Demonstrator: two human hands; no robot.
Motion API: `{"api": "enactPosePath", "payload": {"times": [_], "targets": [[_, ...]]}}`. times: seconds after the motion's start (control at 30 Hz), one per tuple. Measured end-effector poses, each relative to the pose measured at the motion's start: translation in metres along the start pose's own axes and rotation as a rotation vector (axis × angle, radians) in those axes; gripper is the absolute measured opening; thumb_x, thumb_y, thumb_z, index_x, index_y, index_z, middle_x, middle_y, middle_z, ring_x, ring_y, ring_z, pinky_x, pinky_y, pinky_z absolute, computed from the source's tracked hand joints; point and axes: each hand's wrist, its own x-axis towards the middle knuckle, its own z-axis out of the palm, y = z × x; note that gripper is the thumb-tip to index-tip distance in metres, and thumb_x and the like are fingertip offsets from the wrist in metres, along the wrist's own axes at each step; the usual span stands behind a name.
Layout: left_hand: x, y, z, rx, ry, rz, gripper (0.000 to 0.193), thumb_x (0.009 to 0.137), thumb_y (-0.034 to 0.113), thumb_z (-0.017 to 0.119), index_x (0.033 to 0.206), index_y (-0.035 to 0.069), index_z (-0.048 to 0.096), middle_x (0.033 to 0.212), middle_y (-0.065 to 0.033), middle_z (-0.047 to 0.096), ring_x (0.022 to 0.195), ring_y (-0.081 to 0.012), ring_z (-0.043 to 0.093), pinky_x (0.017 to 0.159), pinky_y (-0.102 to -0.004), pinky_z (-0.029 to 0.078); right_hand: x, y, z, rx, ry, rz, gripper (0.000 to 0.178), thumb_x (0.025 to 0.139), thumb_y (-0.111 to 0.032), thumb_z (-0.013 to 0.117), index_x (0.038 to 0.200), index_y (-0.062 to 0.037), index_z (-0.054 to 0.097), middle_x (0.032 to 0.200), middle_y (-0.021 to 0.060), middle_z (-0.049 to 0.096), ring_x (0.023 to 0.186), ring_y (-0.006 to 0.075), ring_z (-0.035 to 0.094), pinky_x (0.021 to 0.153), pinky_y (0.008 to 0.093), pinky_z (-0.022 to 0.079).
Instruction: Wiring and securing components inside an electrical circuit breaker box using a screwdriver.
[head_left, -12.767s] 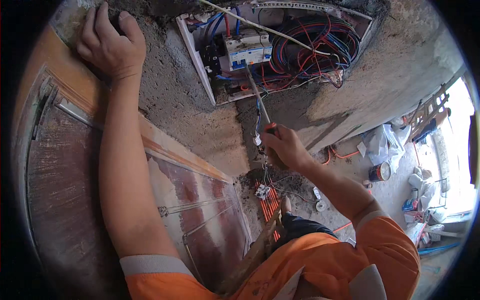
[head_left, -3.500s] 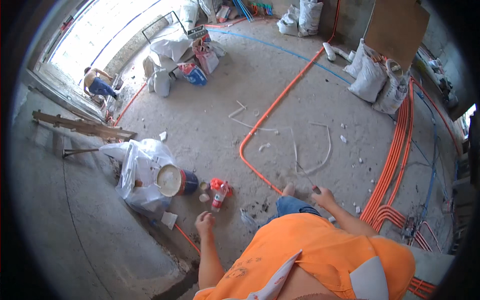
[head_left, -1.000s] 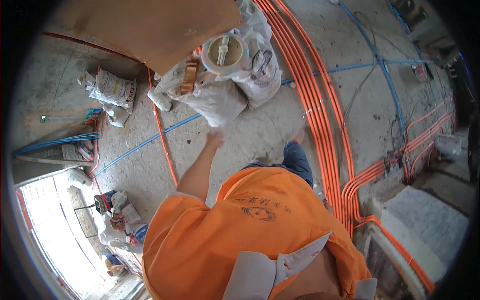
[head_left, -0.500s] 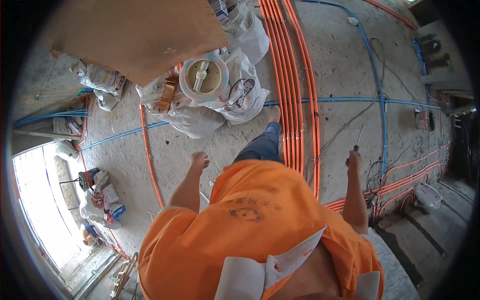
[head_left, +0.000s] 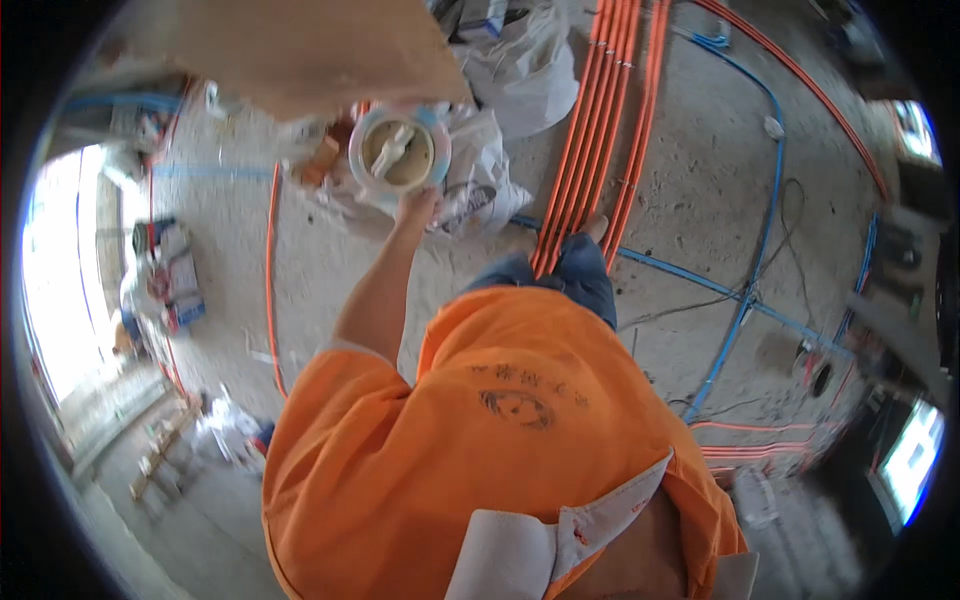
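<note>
My left arm reaches forward, and my left hand (head_left: 420,204) is at the near edge of a ring-shaped roll (head_left: 440,150) with a pale, translucent rim. My fingers look closed on that rim, though blur and the roll hide their tips. Within the ring a white bulb-like piece (head_left: 393,150) lies on a beige surface. The roll rests on white woven sacks (head_left: 470,205), one with a dark print. My right hand is out of view, hidden past the orange shirt (head_left: 520,420) I wear.
A brown board (head_left: 290,50) overhangs the sacks on the left. Several orange conduits (head_left: 590,130) run along the concrete floor beside my feet, crossed by a blue pipe (head_left: 680,272). A loose cable (head_left: 790,235) lies on the right. Bags and boxes (head_left: 170,275) stand at the far left.
My left hand has moved forward to the roll's rim. My right hand, which held a thin-shafted tool, has left the view. My legs have stepped closer to the conduits, and the view has turned.
</note>
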Motion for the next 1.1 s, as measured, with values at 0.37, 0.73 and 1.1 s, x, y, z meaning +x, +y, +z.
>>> {"api": "enactPosePath", "payload": {"times": [0.37,0.73,1.1], "targets": [[-0.004,-0.050,0.047,-0.773,0.414,-0.450,0.026,0.090,0.021,0.047,0.112,0.006,0.048,0.102,-0.0108,0.060,0.081,-0.0263,0.061,0.068,-0.0387,0.051,0.173,-0.292,-0.153,0.195,0.554,0.552,0.021,0.077,-0.014,0.061,0.064,-0.0122,0.045,0.050,-0.0022,0.042,0.037,0.0092,0.041,0.035,0.0223,0.034],[0.141,0.016,-0.017,-1.244,0.603,-0.201,0.061,0.085,0.031,0.058,0.135,0.011,0.029,0.138,-0.0186,0.027,0.127,-0.0372,0.031,0.099,-0.0537,0.036,0.202,-0.387,-0.121,-0.571,0.337,0.625,0.020,0.075,-0.018,0.063,0.069,-0.0036,0.050,0.054,0.0043,0.048,0.040,0.0146,0.047,0.037,0.0289,0.038],[0.217,-0.002,-0.041,-1.450,0.783,-0.299,0.063,0.078,0.003,0.067,0.129,0.015,0.031,0.130,-0.0096,0.043,0.107,-0.0293,0.053,0.092,-0.0579,0.040,0.272,-0.487,-0.083,-0.628,0.355,0.549,0.013,0.073,-0.010,0.061,0.074,-0.0054,0.049,0.054,0.0022,0.047,0.040,0.0133,0.048,0.034,0.0268,0.040]]}}
